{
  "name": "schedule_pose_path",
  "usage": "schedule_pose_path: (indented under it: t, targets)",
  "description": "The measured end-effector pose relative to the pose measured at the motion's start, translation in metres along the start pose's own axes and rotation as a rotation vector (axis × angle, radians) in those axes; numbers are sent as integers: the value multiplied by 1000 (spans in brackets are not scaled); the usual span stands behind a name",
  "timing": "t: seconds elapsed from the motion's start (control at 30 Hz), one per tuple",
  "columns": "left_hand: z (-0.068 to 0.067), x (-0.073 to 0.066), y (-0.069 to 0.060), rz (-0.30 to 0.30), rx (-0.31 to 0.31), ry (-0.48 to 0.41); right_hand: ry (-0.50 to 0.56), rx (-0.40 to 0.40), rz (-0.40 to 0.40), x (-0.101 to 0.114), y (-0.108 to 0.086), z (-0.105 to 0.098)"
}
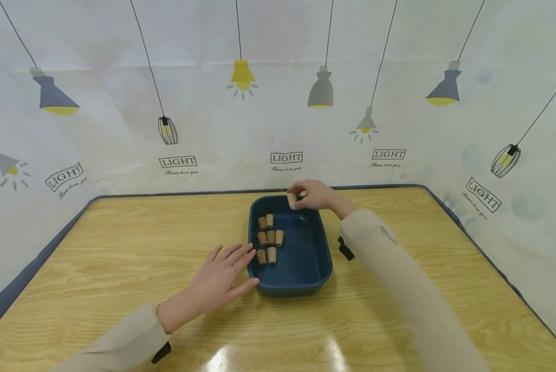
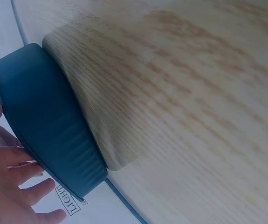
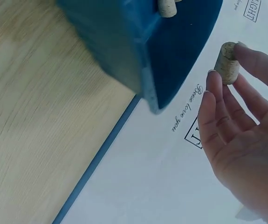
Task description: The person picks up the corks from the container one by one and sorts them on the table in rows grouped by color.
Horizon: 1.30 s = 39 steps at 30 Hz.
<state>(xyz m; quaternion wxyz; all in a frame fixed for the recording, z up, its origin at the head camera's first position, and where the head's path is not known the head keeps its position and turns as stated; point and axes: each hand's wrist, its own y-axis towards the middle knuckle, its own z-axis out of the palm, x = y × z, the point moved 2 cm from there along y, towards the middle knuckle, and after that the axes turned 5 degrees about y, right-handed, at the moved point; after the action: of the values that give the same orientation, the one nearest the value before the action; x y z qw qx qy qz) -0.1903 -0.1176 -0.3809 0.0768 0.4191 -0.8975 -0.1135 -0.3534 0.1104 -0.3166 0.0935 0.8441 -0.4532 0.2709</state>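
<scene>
A blue tray [image 1: 301,263] holds several corks [image 1: 270,237] in rows along its left side, some darker brown and some light. The right hand [image 1: 316,195] pinches a light cork [image 1: 292,200] between thumb and fingers over the tray's far edge; the right wrist view shows this cork [image 3: 227,64] in the hand [image 3: 248,121]. Fingers spread, the left hand [image 1: 217,278] touches the tray's left rim with its fingertips. In the left wrist view that hand [image 2: 12,177] lies along the rim of the tray [image 2: 50,121].
The tray stands on a wood-grain table [image 1: 143,243] with a dark blue border at its far edge. Behind and at both sides hangs a pale printed backdrop [image 1: 203,103] with lamp drawings. Dark straps show at both sleeves.
</scene>
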Motion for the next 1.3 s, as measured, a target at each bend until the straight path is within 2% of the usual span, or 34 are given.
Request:
schedule_pose_path:
  t: [0.2,0.43,0.63,0.8,1.0,1.3]
  targets:
    - [0,0,0,0,-1,-9,24,-8,-42,-11,-14,-4]
    - [-1,0,-1,-1,-3,-13,51,-53,-76,-22,-34,-11]
    - [-1,0,0,4,-16,-15,53,-83,-73,-36,-46,-14]
    - [-1,-1,0,-1,-5,-8,75,-73,-68,-46,-54,-15]
    - [-1,-1,0,-11,30,-10,86,-61,-44,-58,-61,-12]
    - [-1,0,-1,-11,31,-18,70,-95,-59,-84,-62,-1]
